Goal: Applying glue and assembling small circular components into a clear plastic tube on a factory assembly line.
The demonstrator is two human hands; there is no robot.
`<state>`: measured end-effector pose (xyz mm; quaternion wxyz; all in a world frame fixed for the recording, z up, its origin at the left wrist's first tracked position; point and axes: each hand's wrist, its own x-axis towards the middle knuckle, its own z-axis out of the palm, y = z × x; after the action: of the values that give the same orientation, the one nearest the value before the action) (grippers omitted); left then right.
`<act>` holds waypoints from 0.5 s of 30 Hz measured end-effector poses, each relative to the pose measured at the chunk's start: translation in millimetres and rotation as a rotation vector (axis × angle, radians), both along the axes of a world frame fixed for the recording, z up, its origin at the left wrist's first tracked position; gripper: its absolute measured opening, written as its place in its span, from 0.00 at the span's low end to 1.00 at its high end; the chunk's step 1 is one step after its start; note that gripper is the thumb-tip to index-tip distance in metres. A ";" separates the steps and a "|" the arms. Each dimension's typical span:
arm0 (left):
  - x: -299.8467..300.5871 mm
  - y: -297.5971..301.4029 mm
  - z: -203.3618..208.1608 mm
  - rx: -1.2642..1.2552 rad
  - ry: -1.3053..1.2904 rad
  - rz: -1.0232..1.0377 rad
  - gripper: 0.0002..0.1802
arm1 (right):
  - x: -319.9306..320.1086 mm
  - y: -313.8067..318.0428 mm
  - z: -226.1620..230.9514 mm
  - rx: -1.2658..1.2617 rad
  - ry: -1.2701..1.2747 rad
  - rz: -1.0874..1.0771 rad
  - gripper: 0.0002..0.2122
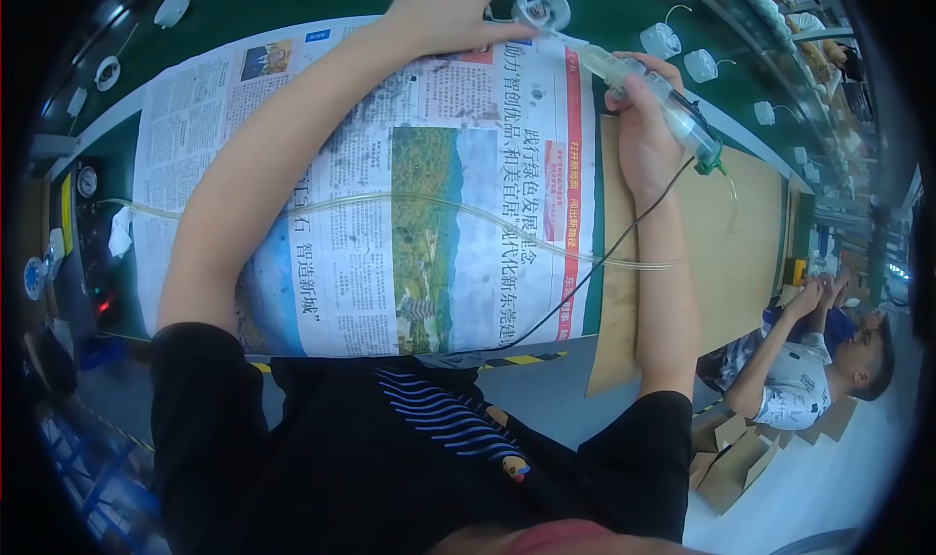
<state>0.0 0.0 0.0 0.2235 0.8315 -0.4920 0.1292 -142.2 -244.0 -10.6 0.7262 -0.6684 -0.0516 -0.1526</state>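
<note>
My left hand (444, 9) reaches to the far side of the bench and pinches a small round clear-and-white plastic part (542, 7) between thumb and fingers. My right hand (645, 101) is wrapped round a translucent dispensing syringe (685, 129). Its narrow tip points up and left, right by the lower rim of the round part; whether it touches I cannot tell. A green cap (709, 157) closes the syringe's back end. From that end a black cable (624, 238) runs down toward my body. A clear tube (390, 196) crosses beneath my left forearm.
Newspaper (366, 292) covers the bench, with a cardboard sheet (736, 233) at its right. Several white round parts with wires, like this one (661, 40), lie on the green mat. A gauge (88, 182) is on a box at left. A co-worker (795, 384) sits at right, near open cartons (731, 467).
</note>
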 end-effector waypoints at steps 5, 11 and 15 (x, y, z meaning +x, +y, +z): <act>30.9 7.0 -28.8 -0.355 -0.044 0.256 0.24 | -1.1 1.5 -0.2 0.079 0.022 -0.036 0.13; 26.6 -2.0 -9.2 -0.612 0.221 0.115 0.22 | 0.0 -1.1 1.3 0.198 0.011 0.007 0.14; 6.6 -13.8 -8.1 -0.669 0.356 -0.126 0.24 | -0.3 -6.3 2.0 0.263 -0.007 0.031 0.13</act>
<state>6.6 -13.8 -8.1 0.5720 0.6900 -0.4263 0.1224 -142.5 -250.3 -8.6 0.8096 -0.5660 -0.0442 -0.1490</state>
